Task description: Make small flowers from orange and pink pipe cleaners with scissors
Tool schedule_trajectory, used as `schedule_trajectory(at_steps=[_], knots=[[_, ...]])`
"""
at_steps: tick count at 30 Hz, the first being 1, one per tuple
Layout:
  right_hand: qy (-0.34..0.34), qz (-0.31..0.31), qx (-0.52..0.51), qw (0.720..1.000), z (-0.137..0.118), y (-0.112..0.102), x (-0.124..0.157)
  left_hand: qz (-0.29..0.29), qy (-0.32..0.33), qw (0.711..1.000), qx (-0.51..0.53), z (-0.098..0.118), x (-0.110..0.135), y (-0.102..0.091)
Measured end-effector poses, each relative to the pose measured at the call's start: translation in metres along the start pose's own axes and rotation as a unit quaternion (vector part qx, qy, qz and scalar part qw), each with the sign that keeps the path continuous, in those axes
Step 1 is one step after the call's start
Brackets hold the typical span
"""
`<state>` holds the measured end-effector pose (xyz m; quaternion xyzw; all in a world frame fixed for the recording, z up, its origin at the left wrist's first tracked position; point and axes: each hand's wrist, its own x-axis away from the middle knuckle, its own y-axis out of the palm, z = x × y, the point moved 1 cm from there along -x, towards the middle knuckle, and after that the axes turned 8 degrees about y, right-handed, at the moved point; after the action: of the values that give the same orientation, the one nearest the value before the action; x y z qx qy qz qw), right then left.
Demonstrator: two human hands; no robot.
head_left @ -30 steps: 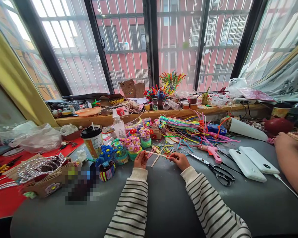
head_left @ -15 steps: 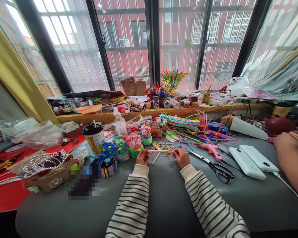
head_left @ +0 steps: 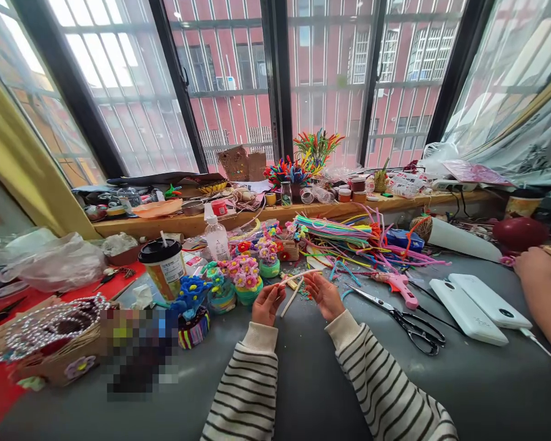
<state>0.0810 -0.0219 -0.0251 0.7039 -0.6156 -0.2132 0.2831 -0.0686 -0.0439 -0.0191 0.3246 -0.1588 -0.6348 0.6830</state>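
Observation:
My left hand (head_left: 267,303) and my right hand (head_left: 322,295) are raised palm-up above the grey table (head_left: 312,367), in striped sleeves. Between their fingertips they hold a thin pale stick (head_left: 298,277), pinched at each end and tilted up to the right. Just beyond my left hand stand small pots of pipe-cleaner flowers (head_left: 244,277). A second pale stick (head_left: 292,298) lies on the table between my hands.
Scissors (head_left: 406,318), a pink glue gun (head_left: 397,284), two white power banks (head_left: 480,303) and loose pipe cleaners (head_left: 344,233) lie right. A lidded drink cup (head_left: 164,267) and basket of beads (head_left: 50,343) stand left. Another person's arm (head_left: 544,288) rests far right.
Both hands have lifted off the table and turned palm-up, moving closer together. The stick has gone from level to tilted up at the right.

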Motion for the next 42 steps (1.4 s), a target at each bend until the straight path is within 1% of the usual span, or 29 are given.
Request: schedule_trajectory(at_steps=[2,4,8,13,16,18,20,23,25,27,30,32,34,36,42], knots=[[0.008,-0.016,-0.032,0.999,-0.001,0.006,-0.006,-0.013,-0.005,1.0,-0.01,-0.001,-0.003,0.006],[0.002,-0.018,-0.036,0.999,-0.004,0.008,-0.014,-0.024,-0.02,0.999,-0.034,-0.004,-0.007,0.012],[-0.02,-0.017,-0.033,0.999,-0.012,0.008,-0.025,-0.007,-0.004,0.999,-0.052,-0.009,-0.02,0.018],[-0.041,-0.036,-0.037,0.998,-0.013,0.005,-0.028,0.03,0.029,0.999,-0.025,-0.015,-0.033,0.014],[-0.04,-0.012,-0.039,0.998,-0.009,0.004,-0.028,0.048,0.03,0.998,-0.016,-0.018,-0.034,0.009],[-0.04,0.013,-0.024,0.999,-0.007,0.004,-0.027,0.053,0.026,0.998,-0.023,-0.02,-0.034,0.007],[-0.053,0.026,0.012,0.998,-0.006,0.005,-0.026,0.057,0.023,0.998,-0.029,-0.022,-0.035,0.007],[-0.097,0.013,0.102,0.99,-0.004,0.007,-0.025,0.053,0.031,0.997,-0.045,-0.025,-0.036,0.007],[-0.125,0.006,0.175,0.977,-0.003,0.009,-0.024,0.042,0.039,0.997,-0.058,-0.026,-0.036,0.008],[-0.151,0.013,0.256,0.955,-0.002,0.01,-0.022,0.03,0.048,0.996,-0.069,-0.026,-0.036,0.008],[-0.201,0.019,0.377,0.904,-0.001,0.012,-0.019,0.027,0.067,0.994,-0.081,-0.025,-0.035,0.009],[-0.226,0.006,0.438,0.87,0.0,0.014,-0.017,0.035,0.08,0.992,-0.088,-0.023,-0.033,0.01],[-0.24,-0.009,0.477,0.845,0.0,0.015,-0.015,0.041,0.087,0.991,-0.094,-0.022,-0.032,0.012],[-0.248,-0.015,0.501,0.829,0.0,0.016,-0.015,0.046,0.091,0.99,-0.099,-0.02,-0.031,0.013],[-0.27,-0.028,0.534,0.801,0.0,0.017,-0.013,0.073,0.087,0.989,-0.096,-0.02,-0.03,0.014]])
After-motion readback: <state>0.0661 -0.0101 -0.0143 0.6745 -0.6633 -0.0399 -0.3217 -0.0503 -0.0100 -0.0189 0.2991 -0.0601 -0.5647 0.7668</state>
